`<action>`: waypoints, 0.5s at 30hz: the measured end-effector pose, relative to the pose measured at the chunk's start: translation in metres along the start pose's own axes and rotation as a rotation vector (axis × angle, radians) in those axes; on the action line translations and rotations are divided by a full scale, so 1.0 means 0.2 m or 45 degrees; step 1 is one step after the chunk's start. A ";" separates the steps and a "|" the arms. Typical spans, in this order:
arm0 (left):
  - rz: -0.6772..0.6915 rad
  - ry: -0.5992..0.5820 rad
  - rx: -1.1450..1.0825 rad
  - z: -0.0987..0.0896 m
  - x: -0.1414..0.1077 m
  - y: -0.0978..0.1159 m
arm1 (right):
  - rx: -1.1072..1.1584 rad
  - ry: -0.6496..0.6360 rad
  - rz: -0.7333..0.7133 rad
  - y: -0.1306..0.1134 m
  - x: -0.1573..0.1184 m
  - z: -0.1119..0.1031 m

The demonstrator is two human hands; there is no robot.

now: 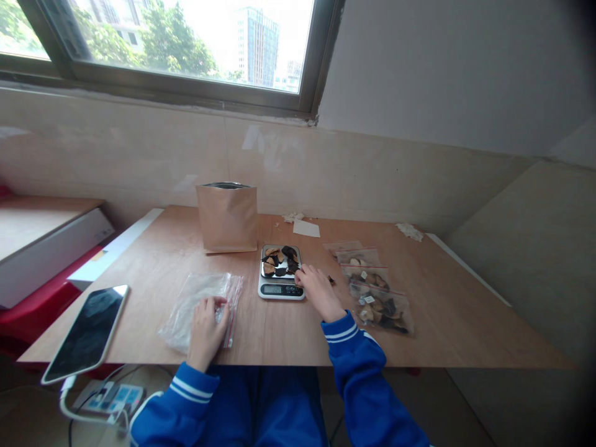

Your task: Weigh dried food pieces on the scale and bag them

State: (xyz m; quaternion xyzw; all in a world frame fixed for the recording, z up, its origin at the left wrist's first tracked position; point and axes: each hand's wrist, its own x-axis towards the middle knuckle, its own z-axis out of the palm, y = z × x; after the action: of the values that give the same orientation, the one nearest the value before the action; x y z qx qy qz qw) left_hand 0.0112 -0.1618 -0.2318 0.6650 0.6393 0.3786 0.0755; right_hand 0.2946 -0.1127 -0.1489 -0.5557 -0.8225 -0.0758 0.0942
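Digital scale: right hand curled at its edge, pinch unclear, near dried slices; left hand left of it, curled on zip bag.

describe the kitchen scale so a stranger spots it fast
On the wooden table under the window, look right of the kraft paper pouch. The white digital scale sits there, its metal tray heaped with loose dark and tan pieces, unlike those in the zip bags.

The kitchen scale hemmed the right grip at 9 o'clock, zip bags at 3; the tabletop opened toward 12.
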 end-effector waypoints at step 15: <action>0.003 -0.014 0.029 0.01 0.00 -0.01 | 0.128 0.145 0.122 0.15 -0.11 0.13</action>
State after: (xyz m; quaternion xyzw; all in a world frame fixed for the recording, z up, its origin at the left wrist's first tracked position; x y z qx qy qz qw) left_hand 0.0110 -0.1618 -0.2339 0.6685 0.6425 0.3678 0.0709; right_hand 0.3279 -0.1155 -0.1796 -0.5837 -0.7911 -0.0612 0.1720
